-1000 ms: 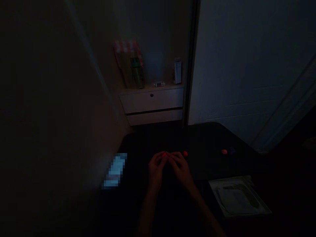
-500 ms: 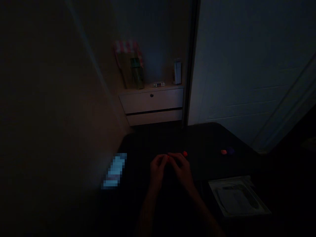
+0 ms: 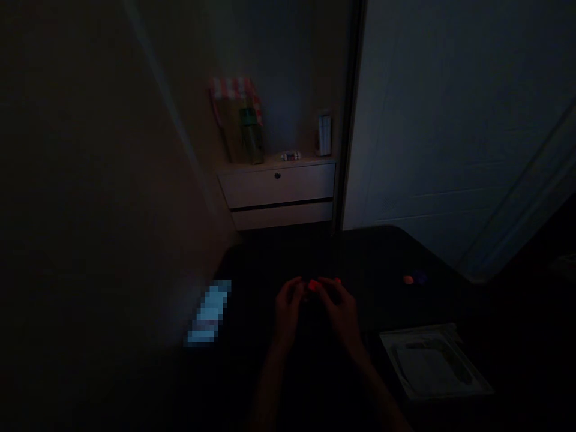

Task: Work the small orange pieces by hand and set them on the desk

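Lump [image 3: 312,285], red, long axis unclear

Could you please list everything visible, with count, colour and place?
Held piece: 1, red, in right hand
Second piece: 1, red, behind right hand, partly hidden
Pink piece: 1, pink, on table, right
Purple piece: 1, purple, beside pink piece
Table: 1, black, under hands
Pixelated patch: 1, light blue, left
Flat packet: 1, pale, lower right
Drawers: 2, pale, behind table
Bottle: 1, green, above drawers, left
Checked item: 1, red-white, behind bottle
Small item: 1, whitish, above drawers, middle
Upright item: 1, white, above drawers, right
Walls: 2, dark, both sides
Left hand: 1, bare, near held piece
Right hand: 1, bare, lower middle
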### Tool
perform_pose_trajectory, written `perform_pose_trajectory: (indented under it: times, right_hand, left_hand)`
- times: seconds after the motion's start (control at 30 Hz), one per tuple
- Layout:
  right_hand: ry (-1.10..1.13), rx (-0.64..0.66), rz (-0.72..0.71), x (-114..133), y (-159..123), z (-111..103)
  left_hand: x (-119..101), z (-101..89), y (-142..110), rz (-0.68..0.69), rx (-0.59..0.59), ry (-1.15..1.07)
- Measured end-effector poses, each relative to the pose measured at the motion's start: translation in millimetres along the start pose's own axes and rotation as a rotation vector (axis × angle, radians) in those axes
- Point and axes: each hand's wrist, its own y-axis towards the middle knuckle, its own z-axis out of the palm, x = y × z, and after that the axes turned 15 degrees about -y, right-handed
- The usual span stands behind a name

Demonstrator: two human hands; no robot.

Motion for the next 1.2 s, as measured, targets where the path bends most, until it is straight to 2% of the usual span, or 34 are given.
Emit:
perform_pose_trajectory:
  times: [0.17, 0.23, 0.33, 0.53, 0.73, 0.9, 1.03, 1.2]
  right_hand:
    - [-0.187, -0.276, 0.132, -16, 25, -40]
    - [-0.333, -0.301, 0.145, -23, 35, -52]
    - [-0.524, -0.255, 0.181, -31, 42, -61]
    - [-0.693, -0.221, 0.092, -35, 40, -60]
    - [-0.713, -0.357, 0.006, -33, 36, -58]
    - [-0.739, -0.215, -0.074, -19, 21, -37]
    - [-0.834, -0.218, -0.056, -13, 17, -24]
    - [-0.795, -0.219, -0.114, -19, 21, -25]
  left_hand:
    - [0, 1.7, 0, -0.002, -0.009, 0.037]
    - [-1, 2.6, -1, -0.002, 0.000, 0.048]
    - [-3, 3.0, -1, -0.001, -0.006, 0.046]
    - [0, 0.2, 0, 0.021, -0.010, 0.013]
    - [1, 0.0, 0, 0.023, -0.013, 0.008]
    - [0, 0.7, 0, 0.026, -0.019, 0.014]
    - [-1, 0.6, -1, 0.029, -0.005, 0.003]
    - [0, 0.4, 0, 0.026, -0.013, 0.012]
